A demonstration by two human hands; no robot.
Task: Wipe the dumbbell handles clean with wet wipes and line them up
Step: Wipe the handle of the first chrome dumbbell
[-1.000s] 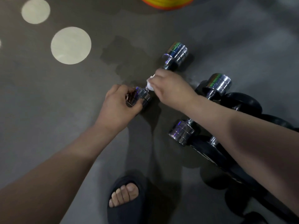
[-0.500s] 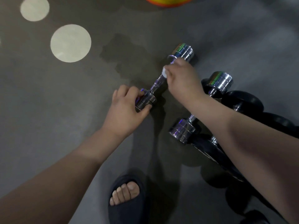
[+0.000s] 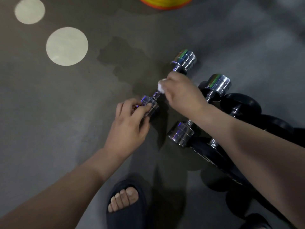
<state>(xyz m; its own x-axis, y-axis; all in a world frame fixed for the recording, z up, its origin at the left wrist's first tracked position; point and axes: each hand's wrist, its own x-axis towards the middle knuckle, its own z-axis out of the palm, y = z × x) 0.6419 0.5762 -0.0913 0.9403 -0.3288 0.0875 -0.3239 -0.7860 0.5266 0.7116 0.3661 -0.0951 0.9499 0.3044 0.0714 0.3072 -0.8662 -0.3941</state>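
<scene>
Right hand (image 3: 183, 95), clamped on the wet wipe (image 3: 160, 88), should squeeze the handle (image 3: 156, 95) firmly while left hand (image 3: 130, 128) grips the seven-o'clock head (image 3: 149, 104).

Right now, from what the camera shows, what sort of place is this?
Probably a gym or a home workout corner. Chrome dumbbells lie beside black dumbbells on a grey floor with pale round marks.

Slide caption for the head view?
Left hand steadies a chrome dumbbell by its near end while the right hand presses a wet wipe to its handle.
</scene>
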